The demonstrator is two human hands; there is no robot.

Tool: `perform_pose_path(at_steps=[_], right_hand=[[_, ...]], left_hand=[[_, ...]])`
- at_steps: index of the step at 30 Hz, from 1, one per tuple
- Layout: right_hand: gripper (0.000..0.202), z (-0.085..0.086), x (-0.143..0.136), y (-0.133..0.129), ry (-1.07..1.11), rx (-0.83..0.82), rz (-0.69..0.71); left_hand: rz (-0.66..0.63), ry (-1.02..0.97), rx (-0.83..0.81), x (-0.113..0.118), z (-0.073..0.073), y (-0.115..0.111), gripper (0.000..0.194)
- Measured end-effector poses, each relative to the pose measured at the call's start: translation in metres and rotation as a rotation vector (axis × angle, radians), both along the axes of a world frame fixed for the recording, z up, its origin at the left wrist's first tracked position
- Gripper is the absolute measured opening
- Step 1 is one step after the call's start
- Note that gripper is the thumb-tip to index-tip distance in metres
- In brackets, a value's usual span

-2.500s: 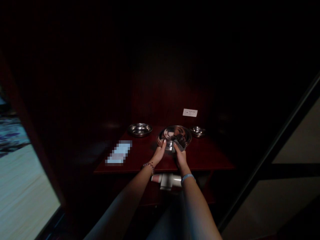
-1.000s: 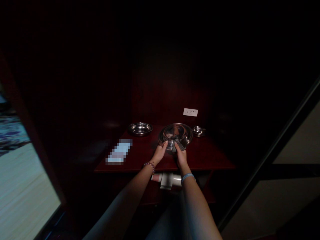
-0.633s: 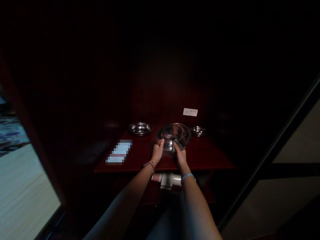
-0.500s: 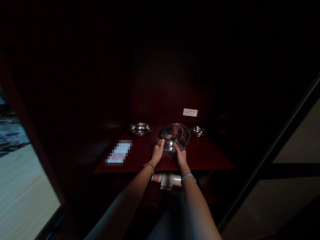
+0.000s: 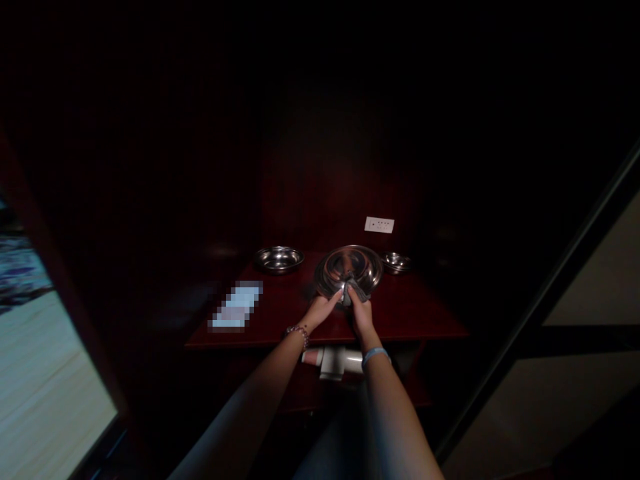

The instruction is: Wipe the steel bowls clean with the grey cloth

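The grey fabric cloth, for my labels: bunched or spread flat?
Bunched: the grey cloth shows crumpled folds in the right hand, against the round silvery metal dish.

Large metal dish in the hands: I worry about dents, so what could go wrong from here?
The large metal dish could tip: the left hand and right hand both hold it at its near side. It might also knock the smaller metal bowl close on its right. The grey cloth in the right hand might slip on the shiny metal.

Passage, front right: dark red wooden shelf [image 5: 415, 317]
Obstacle, centre: large round silvery metal basin [image 5: 343, 265]
Obstacle, rear left: round silvery metal dish [image 5: 279, 261]
Obstacle, rear right: small silvery metal bowl [image 5: 397, 263]
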State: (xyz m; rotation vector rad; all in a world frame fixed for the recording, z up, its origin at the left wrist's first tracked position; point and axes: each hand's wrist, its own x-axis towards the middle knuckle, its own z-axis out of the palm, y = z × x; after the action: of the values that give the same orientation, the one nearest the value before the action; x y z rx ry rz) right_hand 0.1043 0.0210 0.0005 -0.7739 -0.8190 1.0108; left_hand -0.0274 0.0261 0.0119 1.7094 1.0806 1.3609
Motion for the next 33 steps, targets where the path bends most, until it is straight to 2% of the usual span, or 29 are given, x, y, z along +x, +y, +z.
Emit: perform_pose_path(at_steps=[5, 12, 18, 26, 29, 33], right_hand=[[0.056, 0.0009, -0.0013, -0.0013, -0.004, -0.017, -0.012], [0.056, 0.0051, -0.0019, -0.0058, -0.009, 0.007, -0.038], [0.054, 0.0058, -0.0019, -0.0062, -0.028, -0.011, -0.044], [0.056, 0.0045, -0.0017, -0.0043, -0.011, -0.001, -0.048], [0.056, 0.0043, -0.0006, -0.0042, -0.022, 0.006, -0.063], [0.054, 0.0035, 0.0011, -0.0044, -0.06, 0.014, -0.031]], left_hand=[[-0.043, -0.174, -0.004, 0.004, 0.0035, 0.0019, 0.049], [0.025, -0.328, -0.045, 0.0035, 0.0045, 0.0078, 0.036], [0.088, -0.413, -0.06, -0.0001, 0.0041, 0.0073, 0.035], [0.052, -0.359, -0.027, -0.0009, 0.004, 0.0056, 0.043], [-0.008, -0.269, -0.008, -0.0005, 0.0032, 0.0046, 0.049], [-0.034, -0.064, -0.091, -0.0014, 0.0007, 0.0004, 0.057]])
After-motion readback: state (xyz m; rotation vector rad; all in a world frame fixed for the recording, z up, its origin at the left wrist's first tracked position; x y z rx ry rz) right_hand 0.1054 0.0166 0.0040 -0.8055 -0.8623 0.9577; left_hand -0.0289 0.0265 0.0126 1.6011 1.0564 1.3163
